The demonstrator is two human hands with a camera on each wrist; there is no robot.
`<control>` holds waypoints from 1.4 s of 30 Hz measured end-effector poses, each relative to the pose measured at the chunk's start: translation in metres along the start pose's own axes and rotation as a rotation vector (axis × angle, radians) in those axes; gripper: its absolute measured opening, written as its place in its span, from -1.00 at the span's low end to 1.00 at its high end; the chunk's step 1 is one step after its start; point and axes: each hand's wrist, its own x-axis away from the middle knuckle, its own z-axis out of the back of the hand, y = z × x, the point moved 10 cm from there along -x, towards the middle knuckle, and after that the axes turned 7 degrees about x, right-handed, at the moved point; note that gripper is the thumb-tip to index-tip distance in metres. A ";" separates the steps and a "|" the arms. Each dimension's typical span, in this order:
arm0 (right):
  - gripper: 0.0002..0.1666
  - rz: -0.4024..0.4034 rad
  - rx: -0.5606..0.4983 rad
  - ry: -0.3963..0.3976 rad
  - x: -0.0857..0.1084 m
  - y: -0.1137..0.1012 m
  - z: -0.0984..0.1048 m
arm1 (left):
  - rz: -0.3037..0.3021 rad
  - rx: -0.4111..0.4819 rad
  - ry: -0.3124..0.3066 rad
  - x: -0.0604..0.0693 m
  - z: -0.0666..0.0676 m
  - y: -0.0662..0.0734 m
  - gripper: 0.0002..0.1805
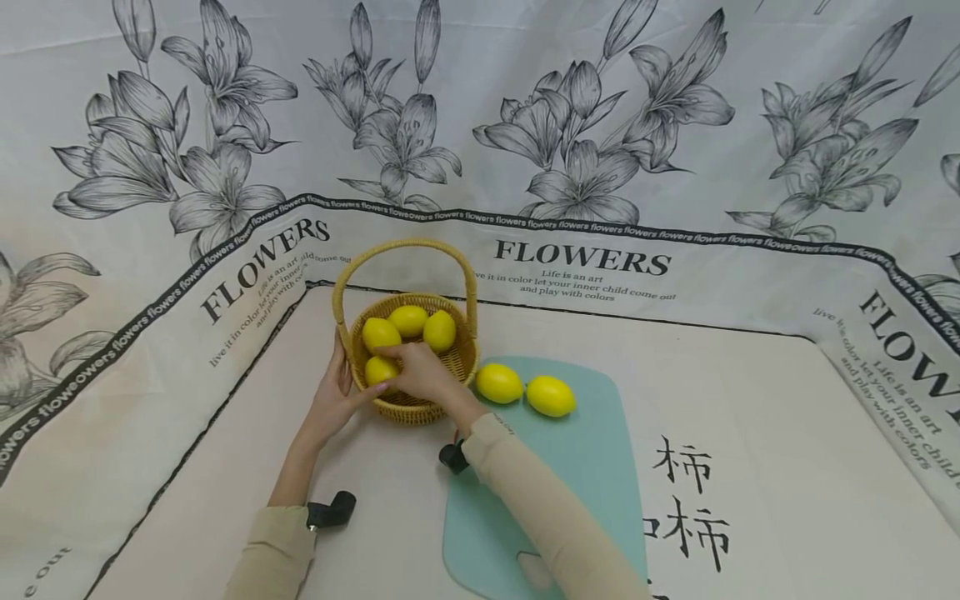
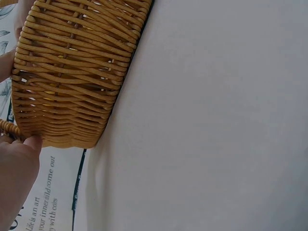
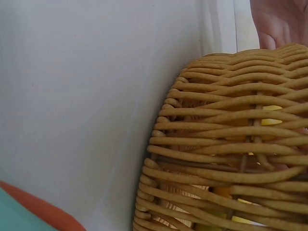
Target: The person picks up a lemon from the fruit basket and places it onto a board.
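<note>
A wicker basket (image 1: 417, 414) with a tall handle holds several yellow lemons (image 1: 408, 321). My left hand (image 1: 330, 404) grips the basket's left side near the foot of the handle; in the left wrist view that hand (image 2: 19, 168) shows at the left edge, against the woven wall (image 2: 72, 72). My right hand (image 1: 423, 371) reaches over the near rim, its fingers curled on the lemon nearest me (image 1: 381, 372). In the right wrist view the weave (image 3: 231, 125) hides the right hand's fingers, with yellow showing through gaps.
Right of the basket lies a pale green board (image 1: 585, 450) with two lemons (image 1: 499, 383) on its far left part. Black printed characters (image 1: 686, 467) mark the tabletop to the board's right. A cloth with printed flowers (image 1: 585, 262) stands behind the table.
</note>
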 end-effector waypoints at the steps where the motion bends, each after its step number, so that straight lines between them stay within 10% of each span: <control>1: -0.32 -0.001 0.004 0.001 0.000 0.000 0.000 | -0.006 0.006 -0.003 0.000 0.000 0.000 0.20; 42: -0.34 -0.005 -0.022 0.075 0.018 0.005 0.023 | -0.030 -0.003 0.000 0.000 -0.002 0.006 0.20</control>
